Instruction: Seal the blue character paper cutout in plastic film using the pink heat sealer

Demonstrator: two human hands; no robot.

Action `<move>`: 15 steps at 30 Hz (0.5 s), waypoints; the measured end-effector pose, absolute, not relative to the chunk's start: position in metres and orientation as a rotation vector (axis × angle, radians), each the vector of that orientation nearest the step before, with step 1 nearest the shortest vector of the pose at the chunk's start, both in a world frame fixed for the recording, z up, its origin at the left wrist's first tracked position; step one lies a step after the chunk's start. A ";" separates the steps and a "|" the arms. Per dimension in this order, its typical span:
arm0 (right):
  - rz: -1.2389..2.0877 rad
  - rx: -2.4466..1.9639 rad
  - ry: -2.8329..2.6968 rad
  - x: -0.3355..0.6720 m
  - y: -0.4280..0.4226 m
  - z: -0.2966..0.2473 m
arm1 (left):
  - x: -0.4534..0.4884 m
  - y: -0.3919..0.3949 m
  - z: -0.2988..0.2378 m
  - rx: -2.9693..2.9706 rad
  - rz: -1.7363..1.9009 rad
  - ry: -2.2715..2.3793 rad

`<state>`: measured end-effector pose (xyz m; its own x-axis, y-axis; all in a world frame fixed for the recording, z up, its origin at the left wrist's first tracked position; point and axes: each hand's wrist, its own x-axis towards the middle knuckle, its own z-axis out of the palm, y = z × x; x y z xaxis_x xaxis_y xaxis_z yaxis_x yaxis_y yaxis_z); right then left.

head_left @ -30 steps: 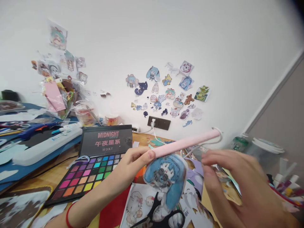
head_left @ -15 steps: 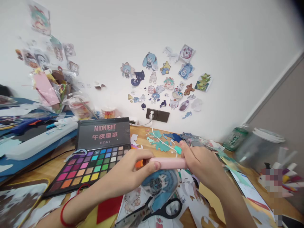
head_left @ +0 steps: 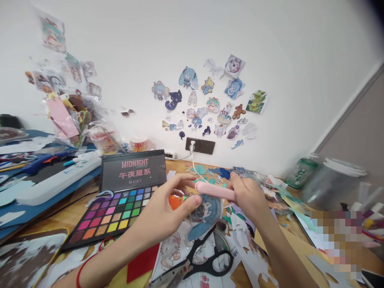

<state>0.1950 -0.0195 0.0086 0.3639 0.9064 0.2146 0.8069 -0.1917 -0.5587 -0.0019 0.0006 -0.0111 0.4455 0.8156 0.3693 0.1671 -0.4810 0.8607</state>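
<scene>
Eyeshadow palette point(head_left: 120, 200) lies open at nine o'clock on the counter point(head_left: 60, 218); left hand point(head_left: 168, 208) pinches the blue-haired cutout point(head_left: 202, 218); right hand point(head_left: 247, 196) is closed round the pink tool point(head_left: 214, 191) above it; black scissors point(head_left: 207, 260) at six.

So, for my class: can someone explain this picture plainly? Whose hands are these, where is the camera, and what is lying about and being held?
The camera sits on the person's head, looking down at their own two bare hands. The left hand pinches a blue-haired cartoon cutout; the right hand grips a pink stick-shaped tool just above it. On the wooden desk lie a colour palette, black scissors and paper scraps. Stickers dot the wall.
</scene>
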 end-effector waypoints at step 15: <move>0.936 -1.477 -1.168 0.201 -0.007 -0.006 | -0.005 0.004 -0.010 1.527 1.143 0.759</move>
<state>0.2007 -0.0068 -0.0062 0.2361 0.9717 0.0074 0.2049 -0.0423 -0.9779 -0.0052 0.0043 -0.0100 0.3466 0.8956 0.2788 -0.0908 -0.2637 0.9603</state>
